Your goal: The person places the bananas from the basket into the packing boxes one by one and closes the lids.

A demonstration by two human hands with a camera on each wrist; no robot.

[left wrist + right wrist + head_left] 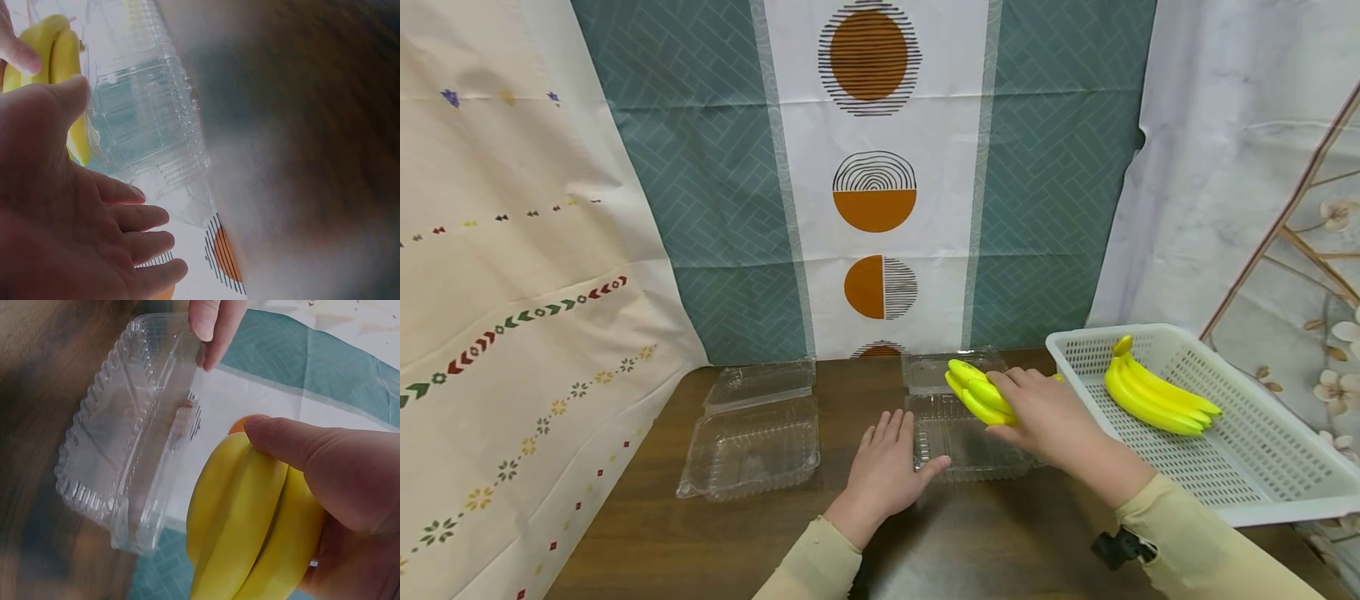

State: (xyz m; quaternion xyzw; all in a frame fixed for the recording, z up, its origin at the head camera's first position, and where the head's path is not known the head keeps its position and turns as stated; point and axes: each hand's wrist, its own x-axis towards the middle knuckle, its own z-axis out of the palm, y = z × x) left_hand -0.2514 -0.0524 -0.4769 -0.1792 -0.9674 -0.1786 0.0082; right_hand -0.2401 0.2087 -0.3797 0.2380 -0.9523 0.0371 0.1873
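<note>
On the tabletop (715, 542), two clear clamshells — left hand (887, 467) flat, grip spread, beside one (970, 433), right hand (1045, 417) clutching one banana bunch (977, 392), second bunch (1157, 396) in one white basket (1262, 492).

A dark wooden desk (700, 542) carries 2 open clear clamshell boxes: 1 at the far left (752, 429), 1 at the middle (958, 433). A white slotted basket (1255, 467) sits on the desk's right edge.

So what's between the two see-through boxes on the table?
In the head view, only bare brown table lies between the left clear box and the right clear box; the left hand rests nearer the person.
</note>
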